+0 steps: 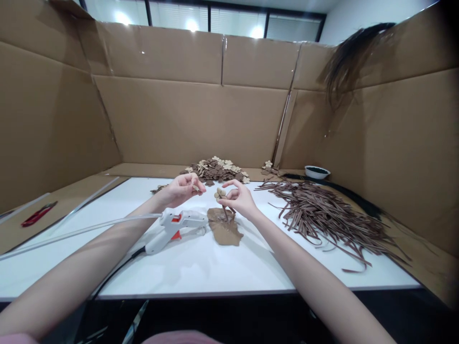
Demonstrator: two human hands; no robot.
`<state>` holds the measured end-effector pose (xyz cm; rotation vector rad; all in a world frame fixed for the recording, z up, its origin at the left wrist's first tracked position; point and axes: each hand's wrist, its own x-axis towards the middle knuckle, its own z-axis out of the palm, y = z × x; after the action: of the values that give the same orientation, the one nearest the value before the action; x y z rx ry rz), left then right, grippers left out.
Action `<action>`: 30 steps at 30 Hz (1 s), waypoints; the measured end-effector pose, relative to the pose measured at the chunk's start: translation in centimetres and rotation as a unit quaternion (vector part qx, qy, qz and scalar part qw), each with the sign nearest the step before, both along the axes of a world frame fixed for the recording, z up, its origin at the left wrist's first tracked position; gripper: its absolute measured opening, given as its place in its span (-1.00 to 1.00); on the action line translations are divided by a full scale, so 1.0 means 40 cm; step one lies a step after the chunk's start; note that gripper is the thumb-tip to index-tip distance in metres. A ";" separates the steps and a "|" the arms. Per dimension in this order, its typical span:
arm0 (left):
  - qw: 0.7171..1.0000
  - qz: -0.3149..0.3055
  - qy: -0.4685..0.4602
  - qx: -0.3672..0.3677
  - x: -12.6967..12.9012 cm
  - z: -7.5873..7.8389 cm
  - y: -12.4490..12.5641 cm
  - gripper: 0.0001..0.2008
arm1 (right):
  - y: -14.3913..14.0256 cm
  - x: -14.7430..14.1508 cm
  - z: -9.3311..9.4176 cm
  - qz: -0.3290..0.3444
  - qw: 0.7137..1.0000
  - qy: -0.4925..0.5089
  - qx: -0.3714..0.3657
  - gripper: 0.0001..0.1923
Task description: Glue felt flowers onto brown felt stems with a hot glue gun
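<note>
The left hand (pixel 181 190) and the right hand (pixel 243 199) are both bare, with slender fingers (pixel 234 183) (the nails are too small to make out). The left forearm (pixel 100 255) and the right forearm (pixel 304 260) are uncovered too, slim and smooth in outline, narrow toward the hands and broader toward the bottom of the view. The clothing is pink: one small pink patch (pixel 17 338) shows in the lower left corner (whether sleeve or shirt front cannot be told), and a wider pink piece (pixel 179 338), rounded along its top edge, shows low near the middle.
</note>
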<state>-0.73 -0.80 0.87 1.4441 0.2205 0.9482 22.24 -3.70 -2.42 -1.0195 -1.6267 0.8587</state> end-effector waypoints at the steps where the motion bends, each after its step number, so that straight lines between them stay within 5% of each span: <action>1: 1.000 0.001 -0.001 -0.002 -0.002 0.000 0.001 -0.71 | -0.001 0.000 0.001 -0.001 1.000 0.000 0.001 -0.55; 24: 0.997 0.070 -0.014 -0.003 -0.002 0.017 -0.017 -0.73 | 0.001 0.002 -0.002 0.003 1.000 -0.003 -0.001 -0.54; 30: 1.000 0.030 -0.006 -0.003 -0.009 0.009 -0.008 -0.75 | 0.003 0.002 -0.006 0.006 1.000 -0.010 0.002 -0.55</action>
<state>-1.09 -1.12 1.24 1.4321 0.2594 1.0041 22.31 -3.57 -2.66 -1.0203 -1.6514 0.8557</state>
